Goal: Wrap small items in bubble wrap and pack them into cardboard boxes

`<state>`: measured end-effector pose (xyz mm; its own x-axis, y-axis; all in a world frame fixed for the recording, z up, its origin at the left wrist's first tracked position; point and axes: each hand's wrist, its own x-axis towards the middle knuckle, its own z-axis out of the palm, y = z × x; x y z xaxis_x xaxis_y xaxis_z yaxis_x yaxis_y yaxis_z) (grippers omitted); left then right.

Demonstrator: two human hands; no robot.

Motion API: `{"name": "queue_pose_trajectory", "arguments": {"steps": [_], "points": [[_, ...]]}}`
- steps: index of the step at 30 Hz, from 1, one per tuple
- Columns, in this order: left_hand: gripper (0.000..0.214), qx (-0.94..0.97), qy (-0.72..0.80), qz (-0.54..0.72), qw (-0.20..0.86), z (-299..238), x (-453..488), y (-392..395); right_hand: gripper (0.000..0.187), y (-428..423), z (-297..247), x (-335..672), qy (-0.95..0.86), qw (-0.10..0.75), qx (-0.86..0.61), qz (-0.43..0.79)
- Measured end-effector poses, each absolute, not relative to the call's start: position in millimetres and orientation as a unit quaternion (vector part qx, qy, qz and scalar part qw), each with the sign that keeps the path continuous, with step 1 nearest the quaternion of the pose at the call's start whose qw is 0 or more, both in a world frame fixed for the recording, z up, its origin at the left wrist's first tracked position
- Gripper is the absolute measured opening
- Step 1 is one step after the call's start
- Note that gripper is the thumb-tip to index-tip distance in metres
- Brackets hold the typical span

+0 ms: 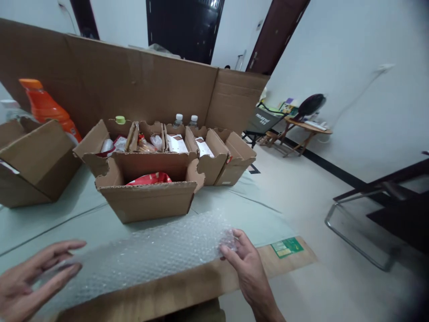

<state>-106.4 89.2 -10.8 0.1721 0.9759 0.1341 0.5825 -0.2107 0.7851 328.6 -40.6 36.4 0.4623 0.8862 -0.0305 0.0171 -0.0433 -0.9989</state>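
Note:
A long strip of clear bubble wrap [154, 250] stretches between my two hands, low over the near edge of the table. At its right end, my right hand [246, 264] pinches a crumpled corner between thumb and fingers. My left hand [40, 277] grips the other end, thumb across the near side and fingers behind; the index finger sticks out straight. Just beyond the wrap stands an open cardboard box [150, 201] with a red packet [150, 179] inside.
Behind it, a row of open cardboard boxes [209, 165] holds packets and bottles. At left are another box [36, 165] and an orange bottle [50, 107]. A tall cardboard panel [140, 85] closes off the back. Wooden board [278, 264] runs along the table's front; a metal-framed chair [351, 241] stands right.

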Motion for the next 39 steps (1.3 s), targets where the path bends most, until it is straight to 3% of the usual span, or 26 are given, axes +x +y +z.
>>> {"name": "queue_pose_trajectory", "arguments": {"steps": [4,6,8,11,15,21,29,32,35,39], "points": [[0.059,0.695,0.641,0.227,0.235,14.9,-96.4,111.9,0.049,-21.3,2.6,321.6,-0.501,0.449,-0.71,0.208],[0.07,0.692,0.679,0.191,0.154,17.7,-83.9,113.8,0.055,-18.0,-12.8,325.9,-0.546,0.385,-0.735,0.118],[0.07,0.698,0.679,0.22,0.058,14.9,-74.5,104.1,0.054,-19.5,-19.2,334.2,-0.572,0.354,-0.738,0.05],[0.054,0.736,0.611,0.29,-0.017,8.0,-64.8,76.4,0.04,-19.5,-8.3,333.3,-0.613,0.346,-0.71,-0.02],[0.034,0.81,0.5,0.306,-0.002,-2.4,-47.3,52.9,0.03,5.5,18.6,269.4,-0.741,0.315,-0.592,0.04],[0.03,0.844,0.503,0.184,0.014,-19.6,-35.4,59.0,0.039,43.2,8.2,217.6,-0.864,0.13,-0.473,0.114],[0.032,0.826,0.509,0.242,0.031,-26.8,-45.2,60.0,0.035,2.2,-10.2,365.7,-0.689,0.178,-0.702,-0.041],[0.041,0.756,0.596,0.27,-0.016,-19.1,-57.4,57.0,0.034,19.4,-8.6,359.4,-0.69,0.177,-0.7,-0.055],[0.045,0.692,0.689,0.206,-0.053,-14.0,-69.9,52.4,0.037,41.3,-13.2,336.4,-0.69,0.151,-0.707,-0.039],[0.029,0.676,0.712,0.188,-0.004,-21.2,-71.8,51.1,0.021,45.1,-18.6,319.9,-0.702,0.176,-0.689,0.012]]}}
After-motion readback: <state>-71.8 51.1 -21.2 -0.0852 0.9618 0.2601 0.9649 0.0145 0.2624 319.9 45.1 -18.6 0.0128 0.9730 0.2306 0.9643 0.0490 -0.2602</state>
